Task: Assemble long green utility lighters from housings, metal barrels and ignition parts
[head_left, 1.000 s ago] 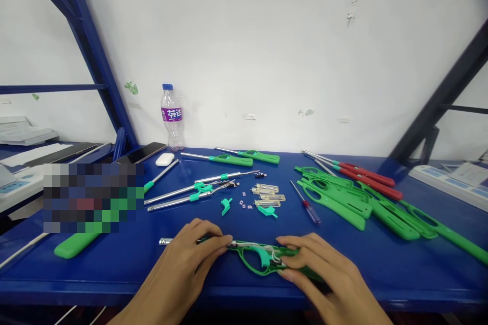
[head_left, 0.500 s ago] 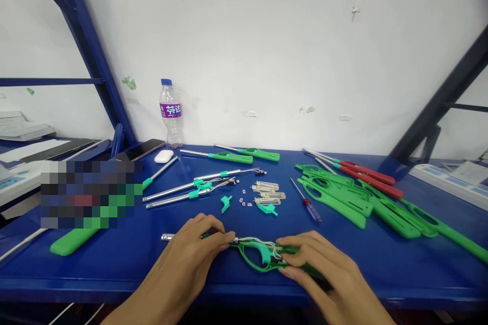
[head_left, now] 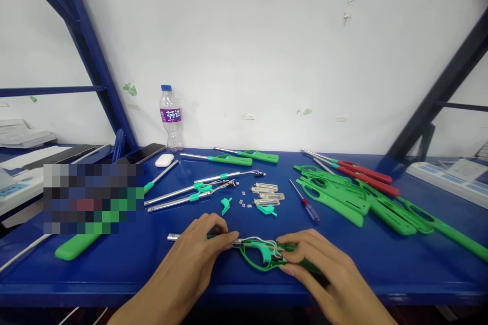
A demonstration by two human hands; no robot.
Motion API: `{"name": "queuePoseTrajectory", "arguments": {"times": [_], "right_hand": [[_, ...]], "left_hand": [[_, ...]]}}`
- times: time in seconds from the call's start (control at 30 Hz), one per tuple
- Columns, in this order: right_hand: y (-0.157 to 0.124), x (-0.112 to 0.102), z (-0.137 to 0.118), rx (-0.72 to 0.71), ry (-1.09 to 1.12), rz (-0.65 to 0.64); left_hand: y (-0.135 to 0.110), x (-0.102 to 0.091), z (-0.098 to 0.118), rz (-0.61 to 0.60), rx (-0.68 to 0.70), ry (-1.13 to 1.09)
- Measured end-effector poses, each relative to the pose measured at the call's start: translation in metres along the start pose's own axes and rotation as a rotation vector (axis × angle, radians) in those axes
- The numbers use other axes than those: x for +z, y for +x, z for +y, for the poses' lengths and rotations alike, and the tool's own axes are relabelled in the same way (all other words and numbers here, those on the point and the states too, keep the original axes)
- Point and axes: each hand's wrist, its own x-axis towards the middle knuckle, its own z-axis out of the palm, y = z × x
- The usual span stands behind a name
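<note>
Near the table's front edge lies an opened green lighter casing (head_left: 249, 263). In its trigger loop sits a turquoise trigger (head_left: 264, 254), with white wires (head_left: 267, 239) running above it. My left hand (head_left: 204, 249) pinches the metal tube (head_left: 173, 237) where it meets the casing, and covers part of it. At the handle end, my right hand (head_left: 324, 264) has thumb and fingers closed on the casing beside the wires; the fingers hide what lies beneath. Beyond my hands are loose turquoise triggers (head_left: 226, 205), clear fuel tanks (head_left: 271, 196) and small pink pieces (head_left: 243, 205).
Metal tubes with wires (head_left: 179, 204) lie left of centre. A screwdriver (head_left: 309, 208) and several green casings (head_left: 339, 205) are on the right, with red lighters (head_left: 368, 179) behind. At the back stand a bottle (head_left: 171, 127) and a white case (head_left: 164, 160).
My left hand and the metal tube have shifted slightly to the right. My right hand keeps nearly the same hold, and the camera view has tilted a little.
</note>
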Motion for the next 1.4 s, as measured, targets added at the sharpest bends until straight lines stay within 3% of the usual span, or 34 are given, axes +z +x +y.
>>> {"name": "queuePoseTrajectory", "arguments": {"times": [0.13, 0.33, 0.47, 0.67, 0.93, 1.2, 1.4], "right_hand": [[-0.001, 0.001, 0.0, 0.0, -0.013, -0.011], [0.001, 0.0, 0.0, 0.002, -0.026, -0.006], [0.0, 0.0, 0.0, -0.006, -0.025, -0.003], [-0.001, 0.001, 0.001, 0.0, -0.027, -0.007], [0.0, 0.002, 0.001, -0.01, -0.039, 0.0], [0.0, 0.002, 0.002, -0.013, -0.05, 0.003], [-0.002, 0.003, 0.004, -0.014, -0.042, 0.008]], "left_hand": [[-0.003, 0.002, -0.003, -0.021, -0.034, 0.025], [-0.003, 0.013, -0.009, 0.104, -0.042, -0.034], [-0.005, 0.008, -0.003, 0.042, -0.025, -0.107], [-0.003, 0.001, 0.013, -0.072, -0.172, -0.208], [-0.002, 0.004, 0.013, -0.016, -0.093, -0.161], [0.0, 0.006, 0.012, 0.14, 0.055, -0.108], [-0.001, 0.005, 0.011, 0.075, -0.014, -0.198]]}}
